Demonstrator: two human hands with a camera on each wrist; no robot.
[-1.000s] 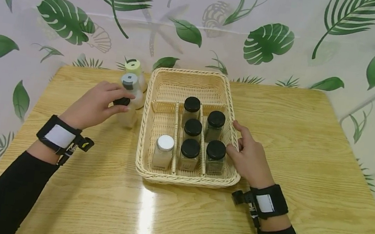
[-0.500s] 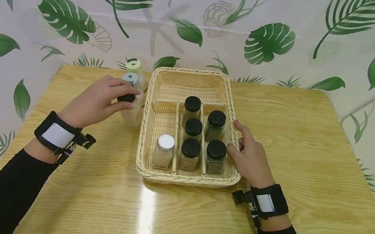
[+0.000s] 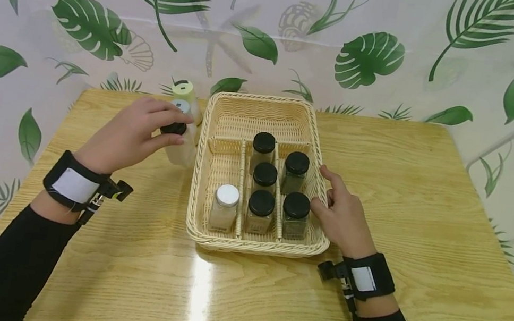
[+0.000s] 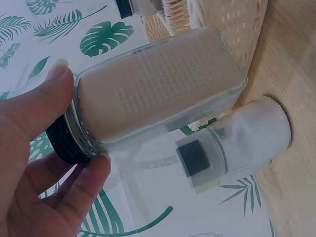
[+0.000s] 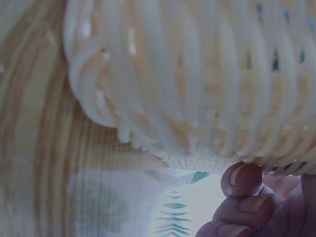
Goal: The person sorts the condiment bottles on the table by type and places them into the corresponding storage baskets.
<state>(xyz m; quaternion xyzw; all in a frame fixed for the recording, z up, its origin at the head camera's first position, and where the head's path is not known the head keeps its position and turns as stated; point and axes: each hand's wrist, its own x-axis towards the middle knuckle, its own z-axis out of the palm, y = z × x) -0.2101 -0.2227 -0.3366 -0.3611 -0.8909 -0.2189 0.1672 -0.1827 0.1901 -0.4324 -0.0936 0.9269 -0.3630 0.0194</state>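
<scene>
In the head view my left hand (image 3: 130, 134) is left of the wicker basket (image 3: 208, 241). Its thumb and fingers pinch the black lid of a square glass jar (image 4: 158, 89) of beige powder, which looks tilted in the left wrist view. Behind that jar stands a shaker bottle (image 4: 252, 138) with a grey lid and white contents. My right hand (image 3: 343, 216) holds the basket's right side, its thumb at the rim. Curled fingertips (image 5: 242, 180) touch the weave in the right wrist view; the palm is mostly hidden.
Inside the basket, several black-lidded jars (image 3: 261, 204) stand in the middle and right compartments. A white-lidded jar (image 3: 224, 207) is in the left one. A yellow-lidded bottle (image 3: 182, 90) stands at the table's back edge, near the leaf-patterned backdrop (image 3: 274, 23).
My left hand has shifted slightly up the head view with the black-lidded jar, now covering more of the grey-lidded bottle. The right hand and basket have stayed put.
</scene>
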